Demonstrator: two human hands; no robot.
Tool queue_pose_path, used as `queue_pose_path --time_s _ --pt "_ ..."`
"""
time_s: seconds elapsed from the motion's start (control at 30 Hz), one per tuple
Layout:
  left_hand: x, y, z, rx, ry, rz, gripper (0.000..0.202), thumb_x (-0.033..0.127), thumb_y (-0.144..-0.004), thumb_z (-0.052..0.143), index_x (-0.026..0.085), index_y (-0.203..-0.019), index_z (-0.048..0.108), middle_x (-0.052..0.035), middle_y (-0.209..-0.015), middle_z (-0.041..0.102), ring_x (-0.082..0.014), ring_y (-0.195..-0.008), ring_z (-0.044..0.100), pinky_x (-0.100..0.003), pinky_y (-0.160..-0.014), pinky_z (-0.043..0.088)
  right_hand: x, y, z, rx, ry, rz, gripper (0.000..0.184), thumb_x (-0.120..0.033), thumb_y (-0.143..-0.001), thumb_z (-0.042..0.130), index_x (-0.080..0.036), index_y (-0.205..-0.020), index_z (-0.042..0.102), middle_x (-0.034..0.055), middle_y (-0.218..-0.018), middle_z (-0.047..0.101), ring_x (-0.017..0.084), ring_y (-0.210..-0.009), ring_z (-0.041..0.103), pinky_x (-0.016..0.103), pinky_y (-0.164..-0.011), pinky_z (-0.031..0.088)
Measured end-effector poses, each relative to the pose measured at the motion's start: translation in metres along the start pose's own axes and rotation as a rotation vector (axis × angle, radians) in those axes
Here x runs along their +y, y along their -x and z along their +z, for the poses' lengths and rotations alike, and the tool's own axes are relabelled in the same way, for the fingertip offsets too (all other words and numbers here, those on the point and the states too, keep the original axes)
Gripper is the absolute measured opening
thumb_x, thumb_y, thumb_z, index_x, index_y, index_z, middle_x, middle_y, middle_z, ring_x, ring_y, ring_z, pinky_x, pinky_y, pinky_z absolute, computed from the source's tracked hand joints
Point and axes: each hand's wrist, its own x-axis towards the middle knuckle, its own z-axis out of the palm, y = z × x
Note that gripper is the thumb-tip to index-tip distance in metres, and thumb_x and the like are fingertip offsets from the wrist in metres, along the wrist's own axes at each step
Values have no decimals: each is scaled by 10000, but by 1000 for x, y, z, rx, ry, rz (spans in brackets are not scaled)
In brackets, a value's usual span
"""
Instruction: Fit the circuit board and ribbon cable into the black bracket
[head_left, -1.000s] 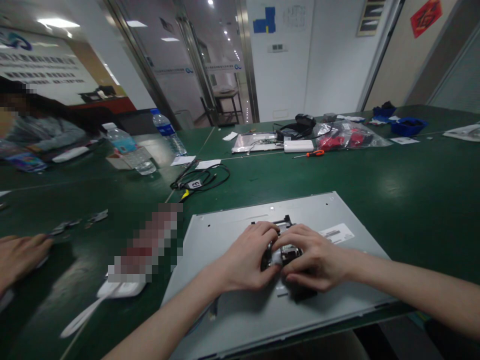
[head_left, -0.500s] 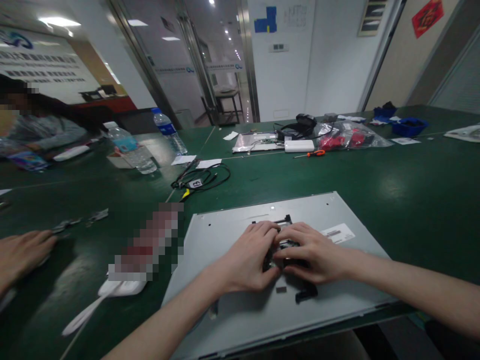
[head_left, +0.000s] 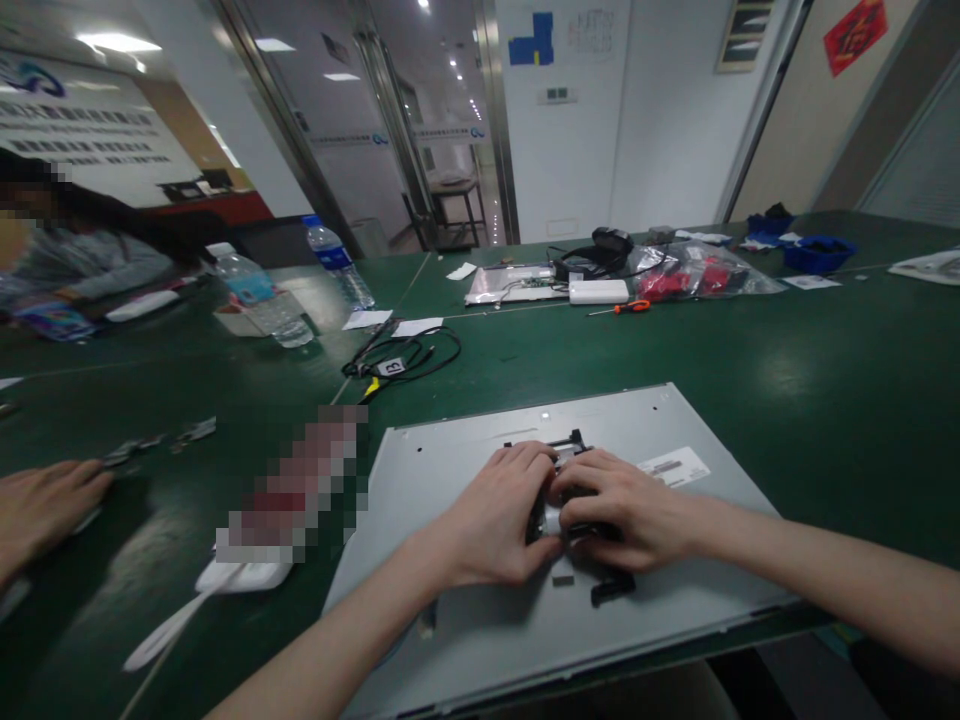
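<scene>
A flat silver-grey metal panel (head_left: 465,640), like the back of a display, lies on the table before me. At its middle is a dark assembly with black bracket arms (head_left: 613,588), mostly covered by my hands. My left hand (head_left: 506,515) is curled over the assembly's left side, its thumb near the lower edge. Opposite it, my right hand (head_left: 630,505) grips the right side with bent fingers, close to the left fingertips. A white label (head_left: 675,465) shows beside my right hand. What lies under the fingers is partly hidden.
A white-strapped pouch or phone (head_left: 247,575), partly pixelated, lies left of the panel. Another person's hand (head_left: 56,505) rests farther left. Beyond are coiled black cables (head_left: 409,355), water bottles (head_left: 337,262), an orange screwdriver (head_left: 631,307), a white box (head_left: 598,292) and blue trays (head_left: 817,253).
My right fingers have shifted slightly and curled more over the assembly, baring a pale patch between the hands. My left hand and the panel stay nearly still.
</scene>
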Motion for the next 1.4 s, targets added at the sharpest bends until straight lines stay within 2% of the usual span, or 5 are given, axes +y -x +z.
queue_pose_path --time_s 0.4,0.77,1.03,1.3,1.4 --pt "-3 1 2 -10 -2 5 445 372 -687 748 200 -1034 529 -110 -1167 565 -330 -1120 507 -512 -980 425 1 1 -1 -42 -22 -11 161 -280 -896 627 -205 -1020 696 99 -1177 598 242 -1168 497 453 -1015 400" --pt "-5 0 4 -10 -1 18 614 638 -657 769 193 -1010 536 -119 -1177 570 -344 -1152 502 -507 -997 407 1 1 -7 -71 -66 17 123 -235 -878 665 -235 -967 749 83 -1202 604 229 -1169 506 453 -1027 400" --pt "-6 1 5 2 15 22 644 689 -638 756 196 -988 535 -111 -1156 564 -336 -1125 510 -496 -989 411 1 2 -6 -76 -90 31 122 -239 -861 692 -240 -963 758 80 -1221 607 235 -1177 516 466 -1035 396" --pt "-6 1 -4 -39 16 35 462 372 -726 723 214 -1119 537 -99 -1193 568 -310 -1123 510 -495 -998 410 -2 1 -9 -66 -77 18 143 -245 -889 642 -229 -961 765 90 -1197 626 229 -1156 528 454 -1019 413" --pt "-4 1 -4 -33 -5 33 420 323 -733 684 215 -1110 535 -99 -1190 565 -305 -1113 512 -493 -999 411 -1 1 -7 -61 -50 2 141 -243 -887 635 -224 -934 767 92 -1185 630 230 -1153 529 449 -1014 420"
